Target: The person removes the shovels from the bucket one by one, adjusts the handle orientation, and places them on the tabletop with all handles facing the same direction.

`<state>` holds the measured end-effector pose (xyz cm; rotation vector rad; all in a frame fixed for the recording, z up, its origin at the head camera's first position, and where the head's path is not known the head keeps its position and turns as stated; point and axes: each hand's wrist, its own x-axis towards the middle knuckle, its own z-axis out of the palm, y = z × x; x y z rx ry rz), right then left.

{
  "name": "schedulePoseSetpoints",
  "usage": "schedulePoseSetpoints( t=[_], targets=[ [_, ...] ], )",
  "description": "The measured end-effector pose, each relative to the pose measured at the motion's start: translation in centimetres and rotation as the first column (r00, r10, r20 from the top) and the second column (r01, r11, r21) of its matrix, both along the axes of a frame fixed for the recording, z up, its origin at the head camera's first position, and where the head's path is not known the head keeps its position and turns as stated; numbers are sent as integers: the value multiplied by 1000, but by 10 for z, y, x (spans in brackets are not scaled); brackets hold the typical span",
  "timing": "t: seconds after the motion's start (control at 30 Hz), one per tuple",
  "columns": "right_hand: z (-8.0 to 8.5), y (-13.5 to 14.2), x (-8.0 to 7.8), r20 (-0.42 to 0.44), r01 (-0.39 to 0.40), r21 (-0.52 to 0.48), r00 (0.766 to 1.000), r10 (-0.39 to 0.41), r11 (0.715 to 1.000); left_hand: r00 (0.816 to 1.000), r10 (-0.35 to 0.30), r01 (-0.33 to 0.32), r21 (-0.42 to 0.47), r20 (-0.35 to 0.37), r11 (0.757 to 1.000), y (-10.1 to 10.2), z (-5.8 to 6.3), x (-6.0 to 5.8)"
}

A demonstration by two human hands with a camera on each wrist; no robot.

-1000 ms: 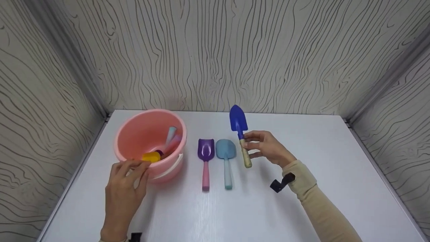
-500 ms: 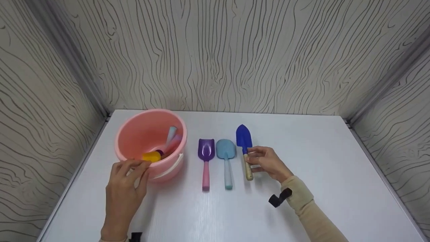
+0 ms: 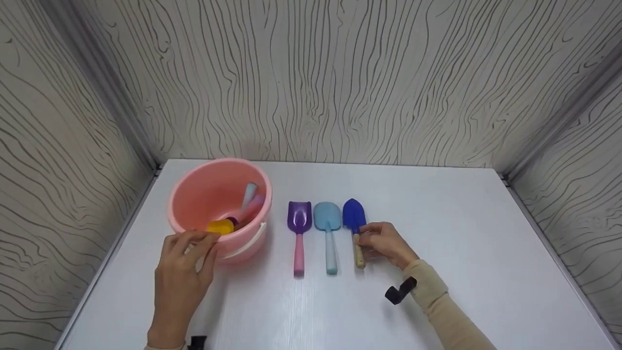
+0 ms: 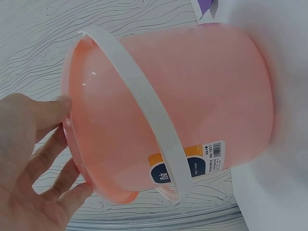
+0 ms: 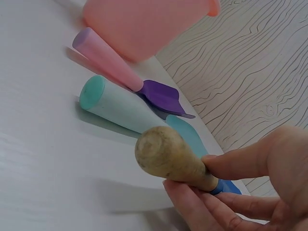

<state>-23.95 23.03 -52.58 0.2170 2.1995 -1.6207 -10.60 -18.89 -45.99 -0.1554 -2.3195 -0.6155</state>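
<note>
A blue-bladed trowel (image 3: pixel 354 214) with a wooden handle (image 5: pixel 166 156) is at the right end of a row of tools. My right hand (image 3: pixel 388 244) pinches that handle between thumb and fingers, close over the table; a shadow shows below it in the right wrist view. Left of it lie a light blue shovel (image 3: pixel 327 216) and a purple scoop (image 3: pixel 299 217) with a pink handle, side by side, blades away from me. At the left stands a pink bucket (image 4: pixel 202 91), its near rim gripped by my left hand (image 3: pixel 182 277).
Inside the bucket are a yellow piece (image 3: pixel 220 227) and tools with light blue (image 3: pixel 250 193) and pink handles. A white bail (image 4: pixel 139 96) hangs down the bucket's side. Wood-patterned panels (image 3: pixel 311 82) enclose the white table (image 3: pixel 301 316) at the back and both sides.
My right hand has brought the trowel down and nearer to me, into line beside the light blue shovel. My left hand and the bucket have stayed in place.
</note>
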Motion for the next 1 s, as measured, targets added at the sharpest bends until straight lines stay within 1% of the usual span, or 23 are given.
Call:
schedulePoseSetpoints(
  t=[0.2, 0.37, 0.5, 0.77, 1.0],
  targets=[
    [-1, 1, -1, 20, -1, 10, 1000, 1, 1000, 999, -17, 16, -23, -30, 1000, 0, 1, 0],
    [-2, 1, -1, 34, -2, 19, 999, 1, 1000, 1000, -20, 19, -27, -22, 999, 0, 1, 0],
    [-2, 0, 0, 19, -11, 35, 1000, 10, 999, 1000, -16, 16, -19, -12, 1000, -1, 1, 1],
    [0, -1, 2, -18, -45, 137, 999, 48, 990, 1000, -15, 15, -11, -17, 1000, -2, -2, 2],
    [3, 1, 3, -28, -68, 180, 997, 74, 981, 999, -20, 20, -20, -30, 1000, 0, 1, 0]
  ],
)
